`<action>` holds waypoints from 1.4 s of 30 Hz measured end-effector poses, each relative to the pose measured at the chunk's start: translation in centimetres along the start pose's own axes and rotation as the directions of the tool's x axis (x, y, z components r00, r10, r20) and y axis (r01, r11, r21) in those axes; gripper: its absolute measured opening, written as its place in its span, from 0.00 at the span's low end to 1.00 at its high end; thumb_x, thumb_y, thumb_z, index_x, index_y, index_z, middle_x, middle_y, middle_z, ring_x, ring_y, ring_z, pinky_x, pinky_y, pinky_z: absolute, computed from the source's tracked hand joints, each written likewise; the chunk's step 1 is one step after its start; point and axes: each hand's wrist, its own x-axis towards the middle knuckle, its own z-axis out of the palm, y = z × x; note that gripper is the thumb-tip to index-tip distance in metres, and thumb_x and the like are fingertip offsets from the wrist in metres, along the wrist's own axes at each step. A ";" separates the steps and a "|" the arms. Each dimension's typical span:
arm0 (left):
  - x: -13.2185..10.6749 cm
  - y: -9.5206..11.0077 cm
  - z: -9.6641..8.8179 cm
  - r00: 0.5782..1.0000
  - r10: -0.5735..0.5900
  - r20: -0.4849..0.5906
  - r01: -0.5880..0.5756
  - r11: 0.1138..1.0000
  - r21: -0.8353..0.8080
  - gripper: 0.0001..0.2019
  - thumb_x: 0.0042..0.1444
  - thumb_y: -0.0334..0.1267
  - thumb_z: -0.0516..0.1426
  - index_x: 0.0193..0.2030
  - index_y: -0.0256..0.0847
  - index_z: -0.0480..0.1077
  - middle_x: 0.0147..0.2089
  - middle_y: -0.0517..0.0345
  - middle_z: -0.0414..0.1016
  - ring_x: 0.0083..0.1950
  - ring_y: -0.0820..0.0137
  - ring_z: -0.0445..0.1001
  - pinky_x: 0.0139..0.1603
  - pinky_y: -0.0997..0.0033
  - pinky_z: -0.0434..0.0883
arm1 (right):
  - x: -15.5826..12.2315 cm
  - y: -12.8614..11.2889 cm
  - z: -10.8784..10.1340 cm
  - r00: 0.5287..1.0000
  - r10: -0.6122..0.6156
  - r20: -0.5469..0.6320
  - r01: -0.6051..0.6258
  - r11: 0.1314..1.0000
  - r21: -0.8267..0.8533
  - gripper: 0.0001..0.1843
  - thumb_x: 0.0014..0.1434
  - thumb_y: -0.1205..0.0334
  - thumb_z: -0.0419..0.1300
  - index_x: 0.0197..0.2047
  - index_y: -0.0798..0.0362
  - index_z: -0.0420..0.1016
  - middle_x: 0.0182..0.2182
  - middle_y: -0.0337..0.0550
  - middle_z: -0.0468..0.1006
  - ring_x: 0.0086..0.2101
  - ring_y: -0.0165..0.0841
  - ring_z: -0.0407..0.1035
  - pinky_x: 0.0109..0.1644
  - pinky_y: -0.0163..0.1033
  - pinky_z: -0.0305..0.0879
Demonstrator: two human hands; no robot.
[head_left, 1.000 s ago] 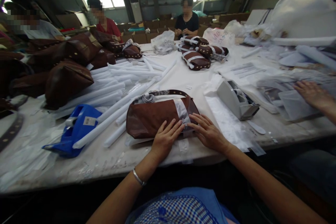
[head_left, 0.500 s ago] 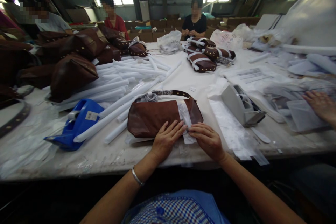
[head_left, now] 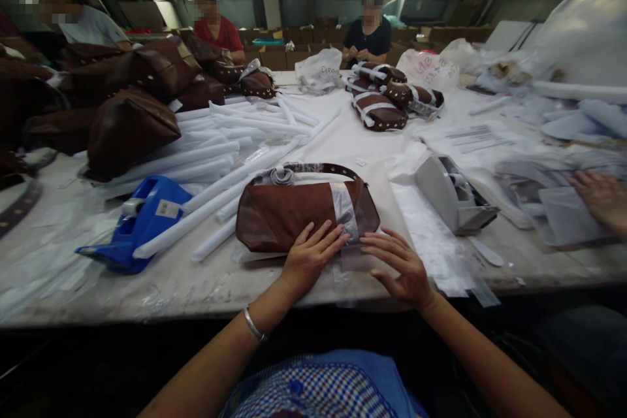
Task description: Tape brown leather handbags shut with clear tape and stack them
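A brown handbag (head_left: 289, 215) lies on the table in front of me, its studded strap (head_left: 333, 170) arched behind it. Round its right part runs a pale translucent wrapping strip (head_left: 343, 199). My left hand (head_left: 313, 255) rests flat on the bag's front, fingertips on the strip's lower part. Just right of the strip, my right hand (head_left: 399, 268) has its fingers spread and its thumb apart; the fingertips are at the bag's lower right edge. Whether they press on it or only hover, I cannot tell. A loose end of clear film hangs below the strip between both hands.
Left stands a blue tape dispenser (head_left: 142, 225), right a grey tape dispenser (head_left: 453, 196). White rolled tubes (head_left: 220, 163) and a pile of brown bags (head_left: 137, 117) fill the left side. Wrapped bags (head_left: 379, 111) lie farther back. A co-worker's hand (head_left: 600, 199) rests on plastic bags at right.
My right hand has moved slightly right, away from the strip, and its thumb has opened out. My left hand stays on the bag. The whole view has shifted a little.
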 end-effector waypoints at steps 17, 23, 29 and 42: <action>1.4 1.7 -1.3 0.980 -0.195 -0.026 0.185 0.960 -0.210 0.24 0.63 0.41 0.57 0.66 0.48 0.63 0.65 0.58 0.70 0.68 0.63 0.65 0.71 0.50 0.59 | 1.5 1.6 3.5 0.990 0.133 0.050 -0.117 0.964 -0.237 0.16 0.64 0.59 0.62 0.54 0.49 0.69 0.50 0.49 0.76 0.54 0.44 0.67 0.66 0.57 0.61; 1.7 2.2 0.2 0.965 -0.217 -0.149 0.198 0.971 -0.132 0.17 0.66 0.39 0.55 0.61 0.47 0.69 0.61 0.58 0.75 0.64 0.65 0.71 0.68 0.52 0.63 | 1.1 1.4 3.3 0.989 0.139 0.043 -0.126 0.967 -0.220 0.17 0.65 0.63 0.59 0.56 0.48 0.69 0.53 0.48 0.76 0.57 0.43 0.66 0.67 0.57 0.59; 1.6 2.3 0.2 0.969 -0.190 -0.158 0.179 0.981 -0.081 0.16 0.67 0.37 0.53 0.60 0.47 0.69 0.61 0.59 0.75 0.65 0.66 0.70 0.67 0.54 0.64 | -2.4 -1.5 1.1 0.973 -0.055 0.223 0.083 0.990 -0.116 0.23 0.67 0.63 0.58 0.64 0.49 0.65 0.61 0.48 0.72 0.63 0.41 0.62 0.71 0.57 0.54; 1.7 2.2 0.0 0.969 -0.181 -0.171 0.169 0.982 -0.079 0.16 0.67 0.37 0.54 0.61 0.47 0.69 0.61 0.60 0.75 0.65 0.66 0.70 0.68 0.55 0.64 | -4.0 -2.5 3.0 0.974 -0.110 0.199 0.105 0.994 0.036 0.18 0.67 0.71 0.54 0.58 0.52 0.74 0.51 0.45 0.81 0.54 0.37 0.73 0.62 0.47 0.71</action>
